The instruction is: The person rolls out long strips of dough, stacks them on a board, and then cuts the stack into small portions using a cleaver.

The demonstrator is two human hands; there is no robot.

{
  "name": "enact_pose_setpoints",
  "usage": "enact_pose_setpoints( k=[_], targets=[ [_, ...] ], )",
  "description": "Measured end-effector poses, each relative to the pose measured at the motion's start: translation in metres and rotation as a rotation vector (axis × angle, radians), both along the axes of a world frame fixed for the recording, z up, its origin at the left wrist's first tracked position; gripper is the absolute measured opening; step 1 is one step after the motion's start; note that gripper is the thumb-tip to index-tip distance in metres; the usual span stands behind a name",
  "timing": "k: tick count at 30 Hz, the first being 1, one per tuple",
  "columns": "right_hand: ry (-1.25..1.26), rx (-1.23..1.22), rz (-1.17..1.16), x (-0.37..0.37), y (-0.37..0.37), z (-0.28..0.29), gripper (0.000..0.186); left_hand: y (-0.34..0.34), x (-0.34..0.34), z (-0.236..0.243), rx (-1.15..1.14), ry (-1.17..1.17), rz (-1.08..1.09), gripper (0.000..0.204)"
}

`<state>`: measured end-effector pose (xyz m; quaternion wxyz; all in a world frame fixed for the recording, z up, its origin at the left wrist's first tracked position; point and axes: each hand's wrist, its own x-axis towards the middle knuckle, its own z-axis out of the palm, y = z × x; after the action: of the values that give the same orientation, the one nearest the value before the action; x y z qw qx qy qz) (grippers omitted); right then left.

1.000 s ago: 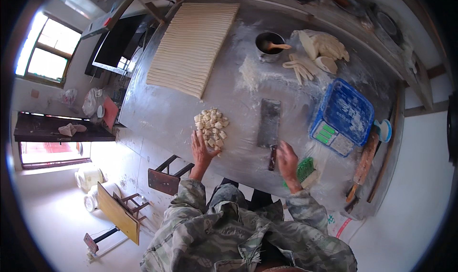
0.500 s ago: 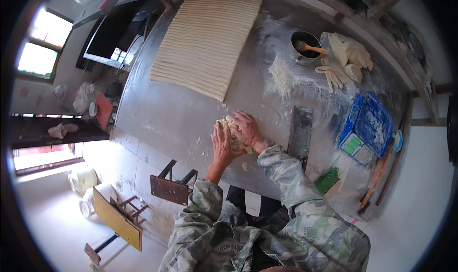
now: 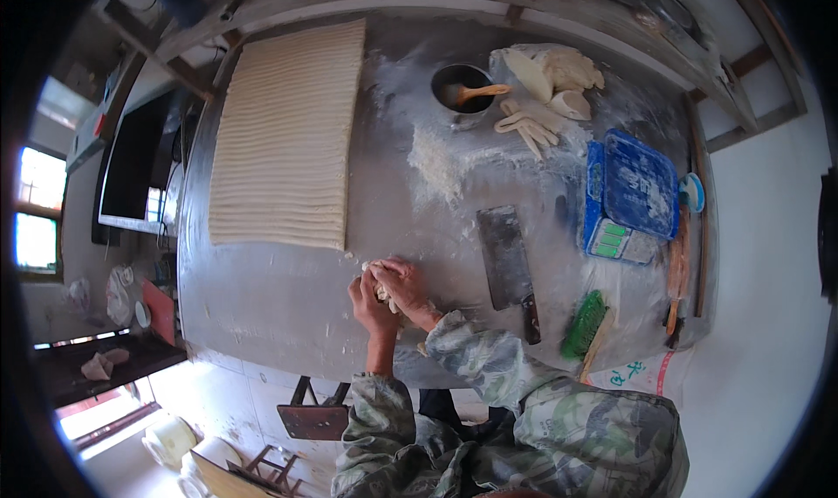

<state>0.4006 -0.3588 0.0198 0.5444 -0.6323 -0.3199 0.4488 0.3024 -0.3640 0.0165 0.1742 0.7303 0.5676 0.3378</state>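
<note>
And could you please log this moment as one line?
left hand, right hand: cupped around dough pieces | cleaver: flat on table, unheld | ridged dough sheet: on table, farther left

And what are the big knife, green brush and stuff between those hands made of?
The knife is probably steel: flat, grey, dull. Its dark handle may be wood or plastic. The brush has bright green bristles, likely plastic. The stuff looks like dough: pale, lumpy, matte.
</note>
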Motion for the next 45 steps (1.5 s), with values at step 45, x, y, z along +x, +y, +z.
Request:
enact_pose_setpoints(
  k=[45],
  targets=[
    [-0.630, -0.196, -0.592, 0.444, -0.404, 0.041, 0.021, -0.193, 0.318, 0.032, -0.169, 0.410, -0.979, 0.021]
  ],
)
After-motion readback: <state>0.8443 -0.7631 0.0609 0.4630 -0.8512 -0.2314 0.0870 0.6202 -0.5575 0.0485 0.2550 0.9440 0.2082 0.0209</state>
